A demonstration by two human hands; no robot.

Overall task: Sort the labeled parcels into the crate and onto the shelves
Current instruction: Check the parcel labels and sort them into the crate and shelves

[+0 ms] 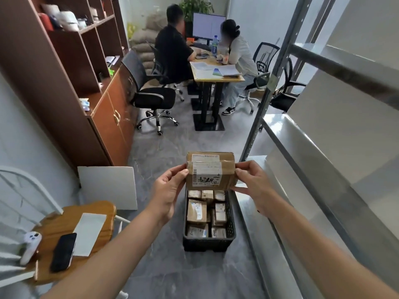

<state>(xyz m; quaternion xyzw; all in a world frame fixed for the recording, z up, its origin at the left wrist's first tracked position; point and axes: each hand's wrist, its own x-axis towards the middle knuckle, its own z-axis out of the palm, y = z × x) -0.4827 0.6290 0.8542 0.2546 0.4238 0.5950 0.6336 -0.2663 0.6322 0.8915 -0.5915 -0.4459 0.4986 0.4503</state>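
Pinches a brown parcel (210, 171) by both ends, left hand (170, 190) on the left edge and right hand (252, 182) on the right, fingers and thumbs curled round the cardboard, with the white label (206, 169) turned up toward the head, probably for reading the destination. Holds it in the air above the far end of the black crate (207, 244) on the floor (168, 272), packed with rows of small parcels (196, 212) lying label-up. Stands just beside the grey metal shelves (313, 173) on the right, seemingly within reach for either placement.
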